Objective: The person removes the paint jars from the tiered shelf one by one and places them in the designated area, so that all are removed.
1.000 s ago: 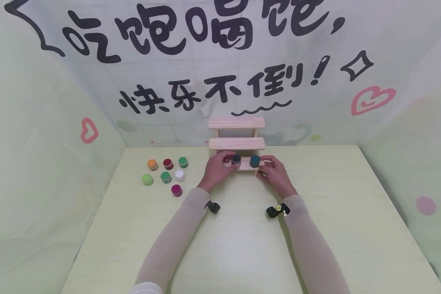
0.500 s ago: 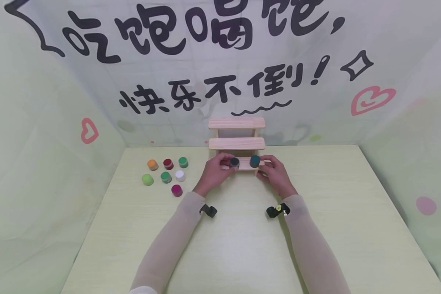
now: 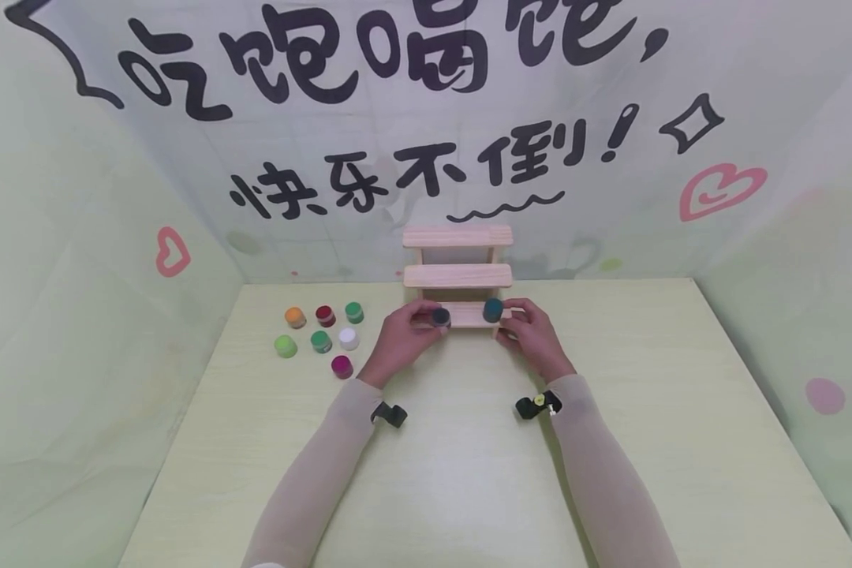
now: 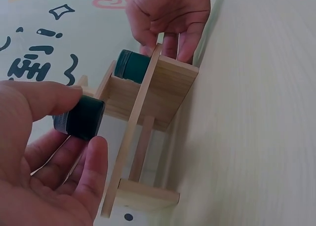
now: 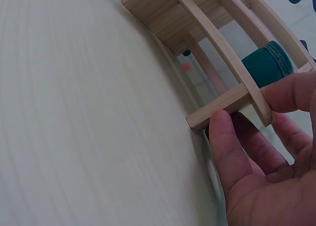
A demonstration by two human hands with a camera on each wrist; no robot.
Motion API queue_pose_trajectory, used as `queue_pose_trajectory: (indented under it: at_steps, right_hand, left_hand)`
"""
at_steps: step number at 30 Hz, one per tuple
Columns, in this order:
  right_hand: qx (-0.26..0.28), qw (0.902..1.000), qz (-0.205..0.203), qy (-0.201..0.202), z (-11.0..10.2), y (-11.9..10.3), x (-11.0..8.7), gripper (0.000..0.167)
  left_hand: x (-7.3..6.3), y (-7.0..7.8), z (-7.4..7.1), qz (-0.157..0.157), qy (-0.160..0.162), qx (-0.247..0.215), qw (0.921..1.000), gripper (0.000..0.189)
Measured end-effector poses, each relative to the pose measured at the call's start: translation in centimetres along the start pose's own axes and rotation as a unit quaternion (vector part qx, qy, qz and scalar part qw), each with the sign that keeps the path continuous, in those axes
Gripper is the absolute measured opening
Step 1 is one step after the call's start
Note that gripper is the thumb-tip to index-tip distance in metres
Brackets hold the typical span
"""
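A three-step wooden shelf (image 3: 457, 275) stands at the back of the table. My left hand (image 3: 400, 341) pinches a small dark paint jar (image 4: 85, 118) between thumb and fingers, close to the left end of the lowest step. In the left wrist view the jar is tilted, its label side facing left. A teal paint jar (image 5: 268, 65) rests on the right part of that same step. My right hand (image 3: 537, 335) grips the step's right end, thumb along the top edge by the teal jar, fingers at the side support below.
To the left on the table (image 3: 454, 473) are several small paint jars, among them an orange jar (image 3: 295, 317), a white jar (image 3: 348, 338) and a magenta jar (image 3: 341, 366). A printed cloth (image 3: 326, 118) hangs right behind the shelf.
The left hand has shifted left with the dark paint jar, from mid-step toward the left end of the lowest step. My right hand and the teal jar have stayed put.
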State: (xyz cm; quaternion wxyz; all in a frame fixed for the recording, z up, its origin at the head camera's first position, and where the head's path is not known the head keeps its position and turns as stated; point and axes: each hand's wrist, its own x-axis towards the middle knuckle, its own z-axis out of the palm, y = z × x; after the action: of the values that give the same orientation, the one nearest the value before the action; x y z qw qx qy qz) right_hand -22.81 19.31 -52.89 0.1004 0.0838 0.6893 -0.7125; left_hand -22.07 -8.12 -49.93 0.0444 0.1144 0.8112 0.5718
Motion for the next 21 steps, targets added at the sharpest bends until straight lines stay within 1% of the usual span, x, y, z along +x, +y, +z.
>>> queue_pose_trajectory:
  at_steps: [7,11,18,21]
  right_hand:
    - [-0.008,1.0000,0.001,0.001,0.0,0.1,0.1,0.033]
    - [-0.009,1.0000,0.002,0.003,0.0,0.0,0.0,0.033]
    - [-0.006,1.0000,0.003,0.004,0.0,0.1,0.1,0.033]
    - [-0.007,1.0000,0.004,0.004,0.0,0.1,0.2,0.033]
  left_hand:
    - [-0.9,-0.4,-1.5,0.007,0.021,0.003,0.9997,0.044]
    - [-1.5,-0.5,-2.4,0.012,0.026,-0.002,0.9996,0.046]
    - [-2.7,-0.4,-4.1,-0.004,0.036,0.018,0.9992,0.044]
    - [-3.2,-0.6,-4.8,-0.007,0.042,0.027,0.9987,0.043]
